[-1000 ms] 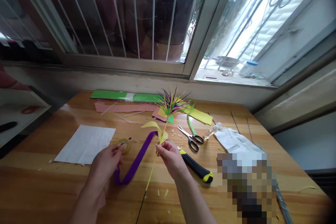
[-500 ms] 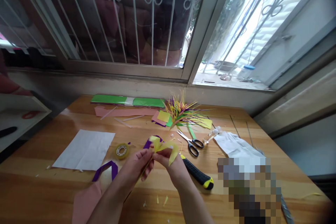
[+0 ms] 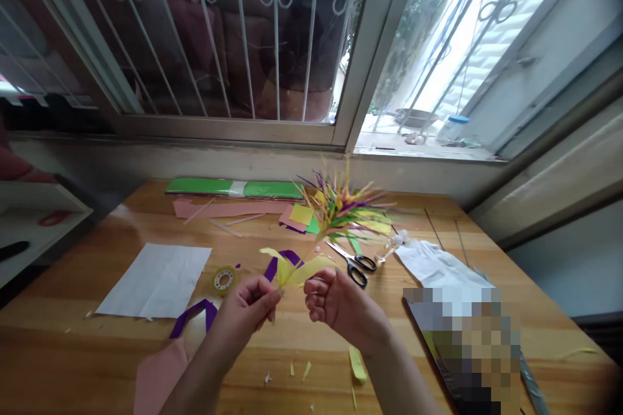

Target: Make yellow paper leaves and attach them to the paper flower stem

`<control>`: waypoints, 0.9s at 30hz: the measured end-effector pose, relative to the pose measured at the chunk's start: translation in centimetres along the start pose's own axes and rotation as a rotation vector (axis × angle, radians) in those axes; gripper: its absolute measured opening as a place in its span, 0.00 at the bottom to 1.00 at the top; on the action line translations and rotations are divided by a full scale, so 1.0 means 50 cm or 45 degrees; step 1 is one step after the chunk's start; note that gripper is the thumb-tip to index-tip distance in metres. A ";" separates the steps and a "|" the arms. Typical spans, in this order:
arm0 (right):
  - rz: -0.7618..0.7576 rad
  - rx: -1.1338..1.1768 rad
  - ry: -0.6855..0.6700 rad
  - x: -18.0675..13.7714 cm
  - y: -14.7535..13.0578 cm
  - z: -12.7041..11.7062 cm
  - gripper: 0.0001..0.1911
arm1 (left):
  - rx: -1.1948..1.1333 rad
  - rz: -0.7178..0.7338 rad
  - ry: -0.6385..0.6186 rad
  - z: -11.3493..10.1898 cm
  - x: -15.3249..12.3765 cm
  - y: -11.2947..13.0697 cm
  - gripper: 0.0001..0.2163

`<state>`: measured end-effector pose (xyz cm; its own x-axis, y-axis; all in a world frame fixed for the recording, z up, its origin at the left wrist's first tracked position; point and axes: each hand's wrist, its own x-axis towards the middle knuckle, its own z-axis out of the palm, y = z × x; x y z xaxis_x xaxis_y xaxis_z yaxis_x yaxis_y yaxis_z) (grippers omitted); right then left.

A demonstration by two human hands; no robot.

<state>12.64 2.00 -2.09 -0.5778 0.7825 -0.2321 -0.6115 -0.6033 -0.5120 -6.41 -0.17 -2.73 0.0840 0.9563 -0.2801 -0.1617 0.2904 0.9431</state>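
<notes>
My left hand (image 3: 253,305) pinches the lower end of a paper flower's thin stem, where yellow paper strips (image 3: 294,271) flare out like leaves. A multicoloured fringed head (image 3: 343,207), blurred by motion, tops that stem over the far side of the table. My right hand (image 3: 343,308) is to the right of the strips, its fingers loosely half-curled and apparently holding nothing. One yellow strip reaches its upper fingers; whether they touch is unclear. A tape roll (image 3: 224,279) lies left of my left hand. Black-handled scissors (image 3: 357,266) lie beyond my right hand.
On the wooden table are white paper (image 3: 154,280), pink paper (image 3: 160,376), a purple strip (image 3: 195,316) and a green paper pack (image 3: 233,188). A clear glue bottle (image 3: 392,246) and white cloth (image 3: 438,266) lie right. Yellow scraps (image 3: 357,365) lie near my right forearm.
My right hand has let go of the stem and moved right. The yellow strips have spread outward, the fringed head has shifted slightly, and the black-and-yellow knife handle is hidden now.
</notes>
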 end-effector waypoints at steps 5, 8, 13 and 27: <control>-0.055 0.021 0.196 -0.002 -0.005 0.025 0.15 | 0.071 0.104 0.101 -0.005 -0.005 -0.005 0.15; -0.091 0.193 0.323 -0.001 0.032 0.047 0.16 | 0.044 0.152 0.188 0.004 -0.010 -0.017 0.14; -0.017 0.150 0.362 0.013 0.074 0.071 0.14 | 0.065 0.116 0.096 0.002 -0.019 -0.025 0.15; 0.267 -0.247 0.222 0.036 -0.015 0.005 0.12 | -0.057 -0.142 0.059 -0.026 -0.049 0.019 0.20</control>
<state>11.91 3.83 -1.92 -0.5686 0.6690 -0.4787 -0.3647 -0.7266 -0.5823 -8.06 -2.21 -1.38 0.0583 0.9181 -0.3920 -0.1977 0.3955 0.8970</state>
